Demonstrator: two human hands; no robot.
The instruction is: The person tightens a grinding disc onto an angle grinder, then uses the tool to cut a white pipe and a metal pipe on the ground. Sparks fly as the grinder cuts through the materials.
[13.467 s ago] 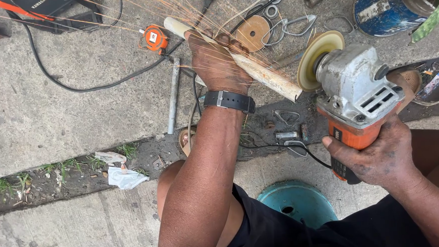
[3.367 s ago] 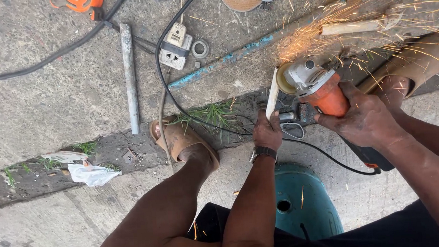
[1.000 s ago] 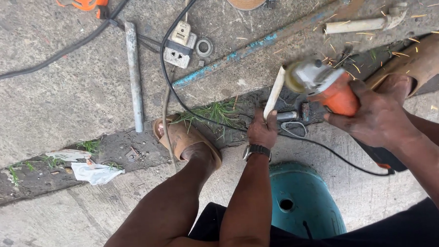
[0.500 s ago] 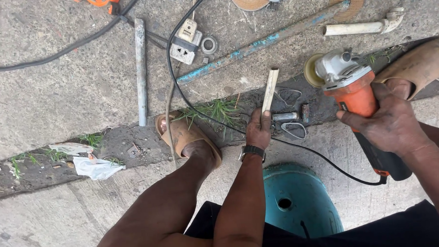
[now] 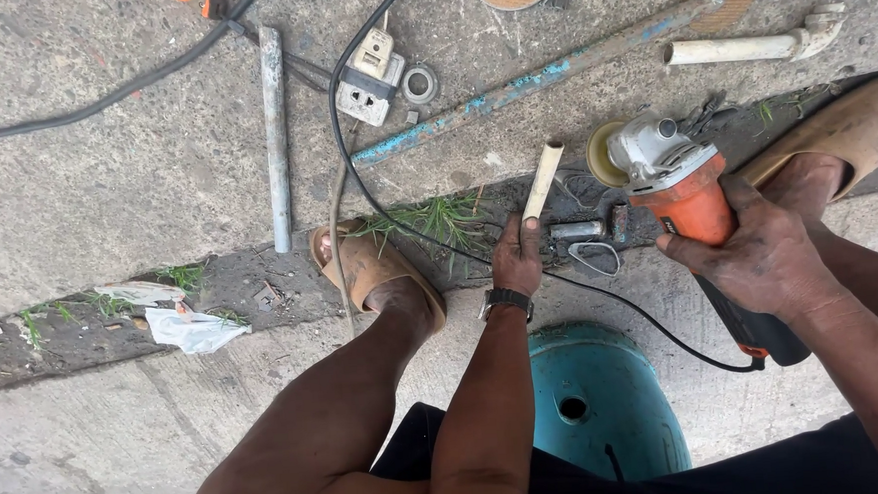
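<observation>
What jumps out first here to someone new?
The orange angle grinder at right centre, gripped in the right hand with its disc near the ground. Just left of it, the left hand holds a short pale pipe upright over the grassy crack. Behind them a long blue-flecked pipe lies slantwise on the concrete.

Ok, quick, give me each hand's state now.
Left hand: closed on a short pale pipe.
Right hand: closed on the orange grinder.
</observation>
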